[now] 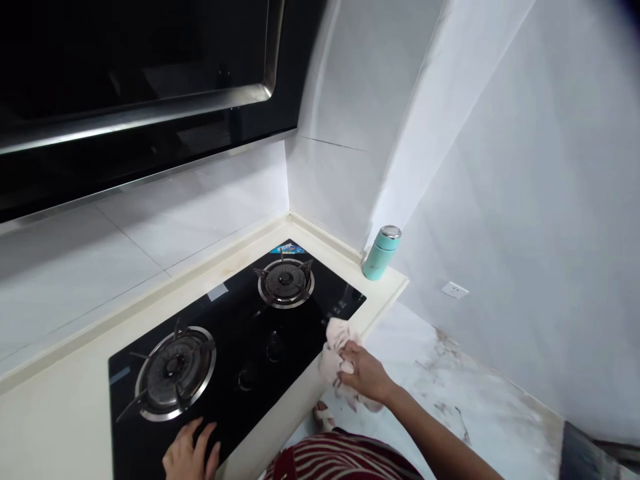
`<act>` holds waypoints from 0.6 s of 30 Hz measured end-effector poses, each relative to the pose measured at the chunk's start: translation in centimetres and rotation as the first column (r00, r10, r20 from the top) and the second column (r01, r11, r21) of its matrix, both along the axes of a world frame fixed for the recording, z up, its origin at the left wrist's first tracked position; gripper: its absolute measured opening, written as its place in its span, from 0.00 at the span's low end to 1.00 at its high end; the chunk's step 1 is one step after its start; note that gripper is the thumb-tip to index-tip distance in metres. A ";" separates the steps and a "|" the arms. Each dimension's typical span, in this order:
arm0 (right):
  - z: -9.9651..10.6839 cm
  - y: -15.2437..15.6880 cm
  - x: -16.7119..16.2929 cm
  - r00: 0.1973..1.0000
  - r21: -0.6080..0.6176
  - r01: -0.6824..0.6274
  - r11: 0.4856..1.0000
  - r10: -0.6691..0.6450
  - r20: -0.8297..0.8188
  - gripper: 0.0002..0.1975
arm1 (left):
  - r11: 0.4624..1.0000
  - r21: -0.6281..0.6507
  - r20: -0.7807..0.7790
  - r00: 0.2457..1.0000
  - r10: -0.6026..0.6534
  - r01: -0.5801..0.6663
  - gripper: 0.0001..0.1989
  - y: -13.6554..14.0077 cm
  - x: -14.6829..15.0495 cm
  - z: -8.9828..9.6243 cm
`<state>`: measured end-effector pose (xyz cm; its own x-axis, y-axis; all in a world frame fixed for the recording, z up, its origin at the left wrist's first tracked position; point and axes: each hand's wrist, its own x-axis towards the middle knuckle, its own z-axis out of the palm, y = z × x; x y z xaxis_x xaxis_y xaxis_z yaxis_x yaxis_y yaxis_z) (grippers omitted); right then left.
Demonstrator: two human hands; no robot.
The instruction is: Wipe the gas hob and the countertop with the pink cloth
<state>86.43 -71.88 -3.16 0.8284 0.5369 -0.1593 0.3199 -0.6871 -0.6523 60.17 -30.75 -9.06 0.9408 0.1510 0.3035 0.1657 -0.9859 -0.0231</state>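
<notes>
Pale cloth (331,363) is bunched in the right hand (367,373), lower right of centre beside the stove (235,320), probably gathered for a firm grip; that forearm (433,430) slants in from lower right. At lower left, the left hand (191,453), fingers loosely spread, holding nothing visible, perhaps steadies the body.

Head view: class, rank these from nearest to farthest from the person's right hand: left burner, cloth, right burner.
1. Cloth: gripped in the right hand.
2. Right burner: on the right half of the cooktop.
3. Left burner: on its left half.
</notes>
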 end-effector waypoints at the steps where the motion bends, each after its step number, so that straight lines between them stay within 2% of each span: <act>1: 0.8 -0.2 -0.2 0.998 0.097 -0.014 0.995 0.020 -0.065 0.12 | 1.000 -0.011 -0.003 1.000 -0.002 0.002 0.18 -0.6 0.9 0.2; 3: 2.5 -1.2 0.9 0.988 0.232 0.056 0.971 -0.020 -0.154 0.14 | 0.999 -0.032 -0.002 1.000 -0.003 0.003 0.18 -1.4 1.9 0.4; 4: 3.3 -1.8 2.0 0.985 0.260 0.111 0.959 -0.071 -0.159 0.16 | 0.999 -0.040 0.006 1.000 -0.003 0.004 0.18 -1.6 2.2 0.4; 7: 4.3 -2.9 6.9 0.982 0.228 0.188 0.955 -0.191 -0.008 0.22 | 0.999 -0.049 0.033 0.999 0.010 -0.009 0.19 -1.6 2.0 0.3; 10: 2.9 -1.8 11.5 0.948 -0.010 0.256 0.967 -0.249 0.196 0.28 | 0.999 -0.035 0.040 0.999 0.020 -0.018 0.19 -1.6 1.5 0.3; 12: 1.4 0.0 13.6 0.942 -0.224 0.255 0.941 -0.189 0.278 0.30 | 1.000 -0.021 0.045 0.999 0.023 -0.022 0.19 -1.8 1.4 0.5; 14: 0.3 2.1 15.2 0.940 -0.377 0.197 0.905 -0.065 0.335 0.28 | 0.999 -0.017 0.032 0.999 0.031 -0.031 0.19 -2.2 1.5 0.9; 16: 0.1 4.1 16.9 0.932 -0.454 0.157 0.877 0.021 0.363 0.26 | 0.999 -0.017 0.009 0.999 0.036 -0.036 0.18 -2.6 1.6 1.5; 18: 0.6 5.7 18.9 0.935 -0.486 0.155 0.860 0.032 0.354 0.25 | 0.999 -0.014 -0.004 0.999 0.038 -0.038 0.17 -2.9 1.7 1.9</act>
<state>105.29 -66.16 -2.59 0.9086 0.4069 -0.0946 0.4012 -0.9130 -0.0735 61.85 -33.62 -7.13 0.9355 0.1905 0.2976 0.2026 -0.9792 -0.0102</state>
